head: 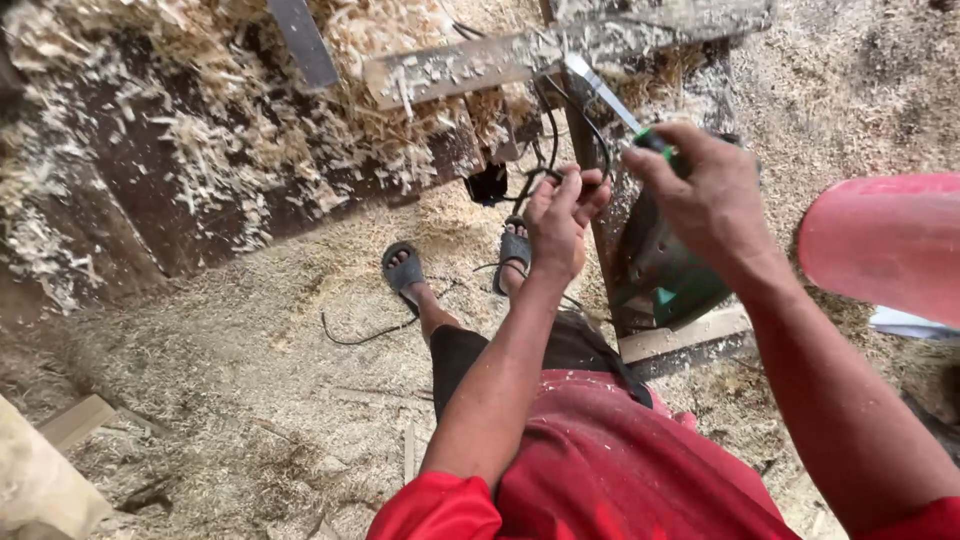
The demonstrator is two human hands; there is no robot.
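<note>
Left hand (pixel 560 215) pinching black cord (pixel 545 130) just left of green power tool (pixel 665 270); right hand (pixel 700 185) gripping tool's top; tool resting on wood plank (pixel 685 335); cord looks not yet sorted; sawdust floor (pixel 250 350) below.

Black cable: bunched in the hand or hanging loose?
Bunched. The left hand pinches loops of the black cable together; another stretch trails on the sawdust floor. Right hand holds a green-handled tool.

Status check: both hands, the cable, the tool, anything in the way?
Left hand pinching black cable. Right hand closed on green-handled tool, blade up. Green power tool below; wood shavings all around.
</note>
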